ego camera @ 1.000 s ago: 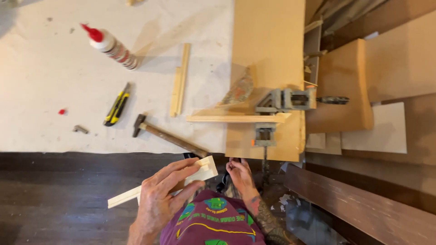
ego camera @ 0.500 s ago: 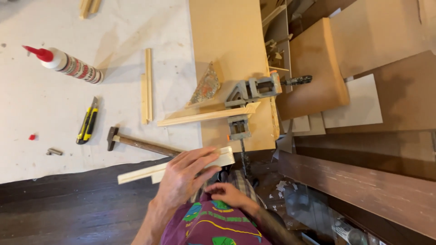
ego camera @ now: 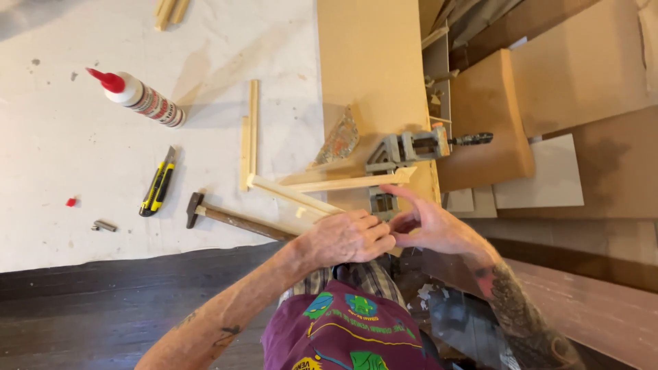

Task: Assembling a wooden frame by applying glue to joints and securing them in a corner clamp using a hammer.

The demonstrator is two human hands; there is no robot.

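White table (ego camera: 82,171), wood strips and a metal corner clamp (ego camera: 404,147).
Left hand (ego camera: 346,236) grips a thin wood strip (ego camera: 291,195) beside the clamp; right hand (ego camera: 432,223) is open. The strip could slip and miss the corner.

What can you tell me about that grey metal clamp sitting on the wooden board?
The corner clamp is grey metal with a triangular body and two blocky jaws set at a right angle. A dark screw handle sticks out to its right, past the board's edge. It rests on the tan board near its right edge and grips one pale wooden strip that runs leftward. A second jaw block sits just below, by the right hand. No hand touches the clamp's main body.
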